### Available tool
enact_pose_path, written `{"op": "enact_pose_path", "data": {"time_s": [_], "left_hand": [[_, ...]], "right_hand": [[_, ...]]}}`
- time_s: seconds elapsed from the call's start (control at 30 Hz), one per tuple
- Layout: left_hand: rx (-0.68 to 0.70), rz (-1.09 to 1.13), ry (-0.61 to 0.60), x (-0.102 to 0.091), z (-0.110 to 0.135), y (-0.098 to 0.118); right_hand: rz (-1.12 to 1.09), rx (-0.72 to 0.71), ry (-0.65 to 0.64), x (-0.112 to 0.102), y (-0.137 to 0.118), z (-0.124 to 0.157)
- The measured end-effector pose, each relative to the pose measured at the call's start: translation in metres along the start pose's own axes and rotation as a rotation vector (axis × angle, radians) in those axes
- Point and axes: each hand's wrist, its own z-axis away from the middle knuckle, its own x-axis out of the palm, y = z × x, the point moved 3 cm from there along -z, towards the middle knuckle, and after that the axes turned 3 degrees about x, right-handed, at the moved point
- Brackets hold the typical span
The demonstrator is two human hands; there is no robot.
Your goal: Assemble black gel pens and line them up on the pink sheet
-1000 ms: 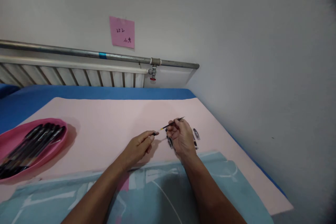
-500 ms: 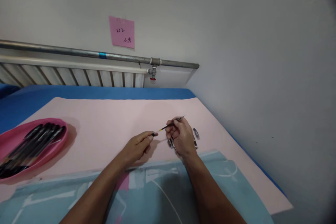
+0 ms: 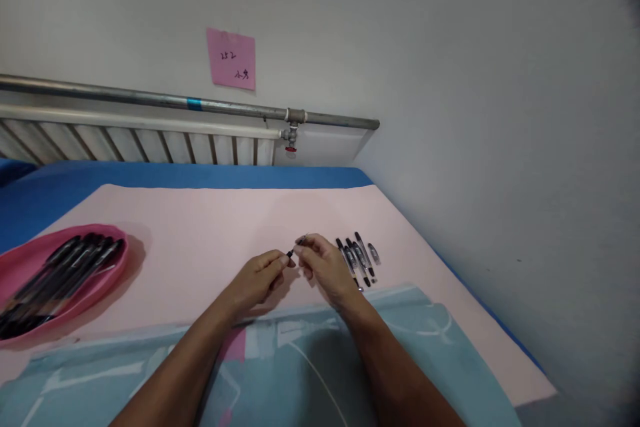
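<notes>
My left hand (image 3: 261, 278) is closed in a pinch around a pen barrel (image 3: 289, 254), whose small black end shows at the fingertips; the rest is hidden in the hand. Just right of it, my right hand (image 3: 323, 267) pinches a thin dark pen refill (image 3: 301, 239), mostly covered by the fingers. The two sets of fingertips almost meet over the pink mat. To the right of my right hand lie several clear pen parts with black ends (image 3: 361, 253) and a loose pen cap (image 3: 374, 253).
A pink tray (image 3: 125, 250) with several black pens (image 3: 75, 273) stands at the left. The pink mat (image 3: 200, 227) lies on a blue surface (image 3: 200, 177). Teal patterned cloth (image 3: 425, 327) covers the near edge. A wall (image 3: 500, 147) rises at the right; a radiator (image 3: 115, 143) runs behind.
My right hand has moved left to my left hand, bringing the refill along. The length of refill seen between the hands has shortened, and the pen parts on the mat are uncovered.
</notes>
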Motion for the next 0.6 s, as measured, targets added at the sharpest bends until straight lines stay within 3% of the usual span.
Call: {"op": "enact_pose_path", "data": {"time_s": [0.13,0.33,0.47,0.6], "left_hand": [[-0.003,0.007,-0.007,0.0,0.001,0.001],[0.002,0.013,0.019,0.0,0.0,0.0],[0.01,-0.032,0.003,-0.001,-0.001,-0.001],[0.011,-0.09,0.011,-0.002,-0.003,-0.003]], "right_hand": [[-0.069,-0.024,0.176,-0.013,-0.008,-0.004],[0.043,-0.14,0.272,-0.026,-0.019,-0.004],[0.566,-0.159,0.343,-0.041,-0.023,-0.003],[1.194,-0.069,0.2,-0.042,-0.018,-0.003]]}}
